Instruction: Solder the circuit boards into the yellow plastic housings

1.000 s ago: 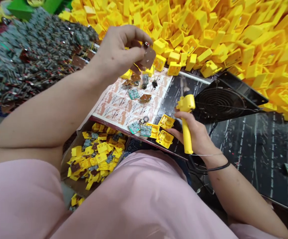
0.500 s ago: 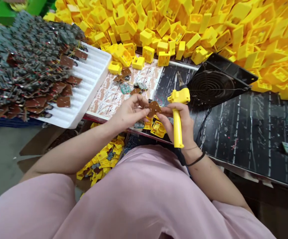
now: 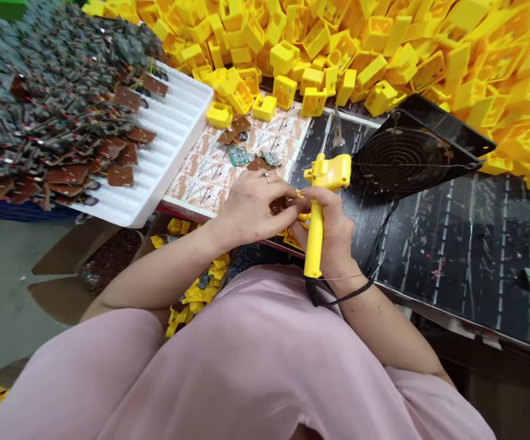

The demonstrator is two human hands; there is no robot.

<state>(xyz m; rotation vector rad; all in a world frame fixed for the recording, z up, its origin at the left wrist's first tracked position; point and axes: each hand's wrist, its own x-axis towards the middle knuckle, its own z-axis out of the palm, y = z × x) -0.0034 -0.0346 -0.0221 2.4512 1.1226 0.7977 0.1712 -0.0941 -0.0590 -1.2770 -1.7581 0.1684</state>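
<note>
My left hand (image 3: 251, 208) is curled over a small brown circuit board (image 3: 278, 205) at the near edge of the bench, fingers pinched on it. My right hand (image 3: 331, 229) grips a yellow soldering iron (image 3: 320, 195) by its handle, tip pointing away from me, and its fingertips also touch the board and a yellow plastic housing (image 3: 292, 237) just beneath. Both hands meet over the bench edge. Most of the board is hidden under my fingers.
A huge heap of yellow housings (image 3: 384, 49) fills the back. A white ribbed tray (image 3: 168, 140) piled with brown boards and wired parts (image 3: 58, 104) lies left. A black fan (image 3: 402, 159) sits right of the iron. A carton of yellow parts (image 3: 196, 287) stands below the bench.
My left hand brought the brown board down from the pile to the bench edge, where my right hand met it. Now the fingers have closed over the board, lower against the yellow housing.
</note>
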